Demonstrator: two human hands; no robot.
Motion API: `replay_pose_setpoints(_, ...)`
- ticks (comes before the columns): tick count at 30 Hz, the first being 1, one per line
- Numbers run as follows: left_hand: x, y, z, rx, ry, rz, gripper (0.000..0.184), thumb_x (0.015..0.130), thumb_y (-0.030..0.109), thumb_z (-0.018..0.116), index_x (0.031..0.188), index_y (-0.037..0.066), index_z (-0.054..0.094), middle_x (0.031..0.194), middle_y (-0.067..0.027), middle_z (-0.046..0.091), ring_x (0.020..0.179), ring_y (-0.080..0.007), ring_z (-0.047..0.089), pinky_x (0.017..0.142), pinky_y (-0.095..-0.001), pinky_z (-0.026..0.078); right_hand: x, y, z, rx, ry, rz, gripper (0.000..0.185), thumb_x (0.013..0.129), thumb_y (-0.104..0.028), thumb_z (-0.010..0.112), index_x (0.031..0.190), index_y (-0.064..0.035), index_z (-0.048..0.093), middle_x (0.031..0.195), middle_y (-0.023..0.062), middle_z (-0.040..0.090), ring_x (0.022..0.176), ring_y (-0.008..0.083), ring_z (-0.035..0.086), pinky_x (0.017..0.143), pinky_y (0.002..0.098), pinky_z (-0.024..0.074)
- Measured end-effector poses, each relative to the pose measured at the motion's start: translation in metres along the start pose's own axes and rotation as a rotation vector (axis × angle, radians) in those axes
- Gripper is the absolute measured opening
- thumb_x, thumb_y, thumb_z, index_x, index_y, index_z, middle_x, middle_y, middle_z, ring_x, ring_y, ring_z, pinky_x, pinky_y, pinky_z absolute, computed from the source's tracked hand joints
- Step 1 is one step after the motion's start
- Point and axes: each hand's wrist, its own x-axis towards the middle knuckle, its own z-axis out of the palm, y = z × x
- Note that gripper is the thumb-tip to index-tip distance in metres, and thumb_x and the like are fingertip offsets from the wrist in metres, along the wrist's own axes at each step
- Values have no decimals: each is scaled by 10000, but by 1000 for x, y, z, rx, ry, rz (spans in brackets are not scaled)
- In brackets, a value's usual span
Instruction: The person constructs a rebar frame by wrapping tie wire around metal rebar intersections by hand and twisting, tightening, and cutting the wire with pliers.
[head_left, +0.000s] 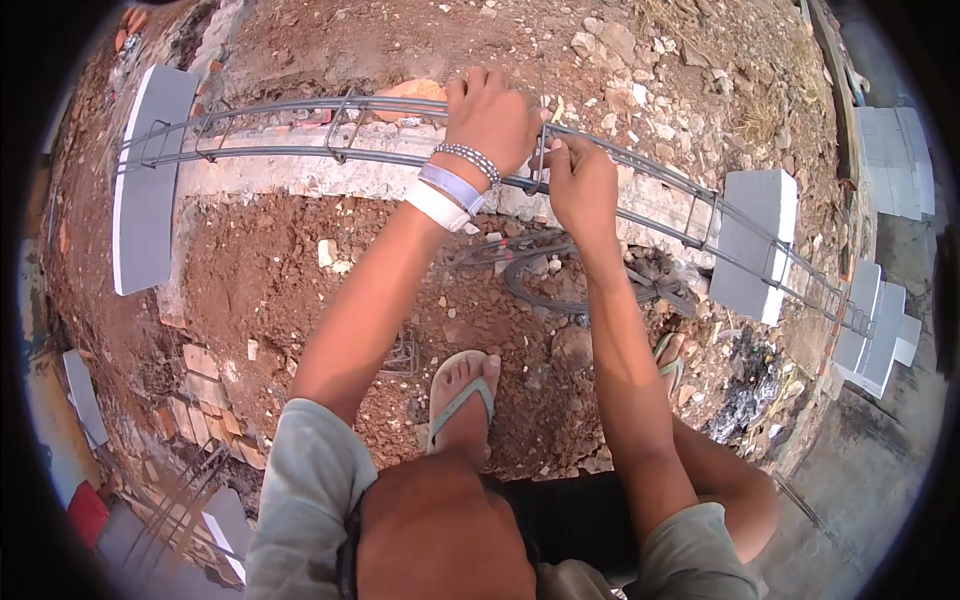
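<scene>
A long rebar cage (270,152), made of thin steel bars with square stirrups (348,122) along it, spans the view from left to right. My left hand (490,118), with bracelets and a white band at the wrist, is closed over its bars near the middle. Just to the right, my right hand (583,183) pinches at an upright stirrup (540,160), thumb and forefinger together. Whether a tie wire is also between those fingers is too small to tell. Grey blocks with white edges, one at the left (158,180) and one at the right (750,235), lie under the cage.
Below the cage runs a pale masonry strip (300,175) with reddish soil on both sides. A coil of dark wire (540,290) lies on the soil near my sandalled foot (463,400). Further grey blocks (870,325) and a concrete floor (850,480) are at the right.
</scene>
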Motion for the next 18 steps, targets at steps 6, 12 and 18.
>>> replay_pose_setpoints(6,18,-7,11,-412,-156,-179,267,923,315,699,1018,79,779,893,-130,760,812,-306,723,758,-404,543,5,0,1,-20,-105,-19,296,1017,-158,509,926,19,729,706,100,720,574,197,648,605,363,503)
replay_pose_setpoints(12,21,-29,4,-490,-226,101,295,929,262,713,1141,59,737,1050,-157,752,921,-287,732,806,-400,566,15,9,7,66,-94,-3,317,968,-167,523,772,16,692,708,200,683,718,404,675,732,487,508)
replay_pose_setpoints(18,19,-44,9,-688,-285,182,315,957,212,685,1229,53,702,1160,-132,740,1031,-252,720,867,-381,568,14,5,3,-22,-30,-55,293,947,-155,553,757,39,663,690,267,608,705,449,624,702,504,471)
